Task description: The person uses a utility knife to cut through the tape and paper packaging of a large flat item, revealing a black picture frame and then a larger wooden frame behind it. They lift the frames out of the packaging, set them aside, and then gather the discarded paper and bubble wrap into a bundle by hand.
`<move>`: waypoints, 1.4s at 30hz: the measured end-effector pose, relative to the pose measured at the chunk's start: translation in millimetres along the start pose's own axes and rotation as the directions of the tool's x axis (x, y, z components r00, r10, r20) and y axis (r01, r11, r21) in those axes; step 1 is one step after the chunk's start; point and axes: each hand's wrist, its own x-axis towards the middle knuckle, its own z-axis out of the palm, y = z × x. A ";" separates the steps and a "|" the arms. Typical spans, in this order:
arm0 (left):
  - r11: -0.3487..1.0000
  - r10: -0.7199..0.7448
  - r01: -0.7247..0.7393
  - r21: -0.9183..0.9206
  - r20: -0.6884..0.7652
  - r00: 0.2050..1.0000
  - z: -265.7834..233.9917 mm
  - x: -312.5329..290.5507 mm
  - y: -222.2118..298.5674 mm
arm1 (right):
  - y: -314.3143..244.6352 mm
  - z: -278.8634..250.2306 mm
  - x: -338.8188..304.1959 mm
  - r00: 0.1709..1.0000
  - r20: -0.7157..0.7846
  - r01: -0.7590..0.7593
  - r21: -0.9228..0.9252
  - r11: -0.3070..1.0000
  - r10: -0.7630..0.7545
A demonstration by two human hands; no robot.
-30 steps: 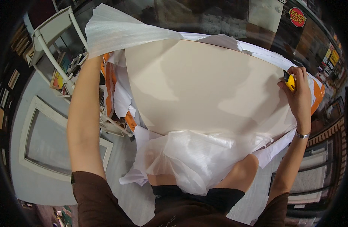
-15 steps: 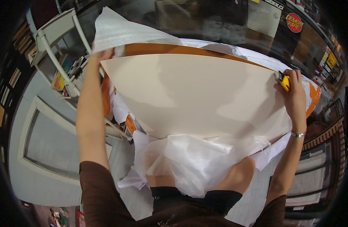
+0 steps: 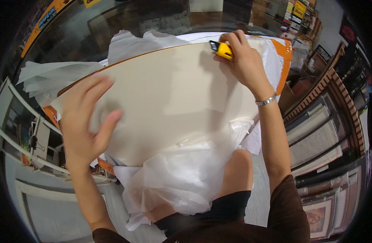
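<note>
A large cream-coloured flat board point(image 3: 165, 97) lies across my lap, its far edge showing a thin brown rim. My left hand point(image 3: 86, 117) hovers over the board's left part, fingers spread and a little blurred, with nothing in it. At the far right edge, my right hand point(image 3: 246, 60) is closed around a yellow-and-black box cutter point(image 3: 224, 50), its fingertips near the board's edge. White foam wrap point(image 3: 173, 174) is bunched over my legs at the near edge. More foam sheet point(image 3: 60, 77) hangs beyond the far left edge.
White wrapping with orange tape point(image 3: 284, 65) sticks out at the board's right end. On the left stands a white metal frame point(image 3: 24, 99) with items on its shelf. Several picture frames point(image 3: 319, 133) lean on the right. A dark glossy surface point(image 3: 153, 20) lies beyond the board.
My left hand has come off the far left corner and moved nearer, over the board. The foam there has dropped away from it. The view has turned; the right hand keeps the box cutter.
</note>
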 end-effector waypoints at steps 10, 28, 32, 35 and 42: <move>0.968 -0.243 0.248 -0.029 0.117 0.963 86.7 89.9 -3.5 | 14.9 5.7 -2.1 0.999 0.030 -0.017 0.056 0.998 0.015; 0.901 -0.364 0.390 -0.190 0.157 0.918 111.2 87.9 -25.2 | 187.5 -27.2 -26.1 0.994 -0.098 -0.093 -0.515 0.852 0.049; 0.905 -0.352 0.373 -0.202 0.134 0.926 102.9 81.1 -26.2 | 201.7 -32.9 -20.7 0.991 -0.127 -0.096 -0.495 0.863 0.038; 0.905 -0.326 0.346 -0.249 0.120 0.938 97.4 76.3 -23.9 | 213.4 -27.3 -13.2 0.982 -0.179 -0.140 -0.477 0.868 0.060; 0.929 -0.338 0.352 -0.114 0.129 0.932 82.6 64.8 -13.7 | 237.9 -26.9 -5.1 0.929 -0.283 -0.344 -0.410 0.845 0.241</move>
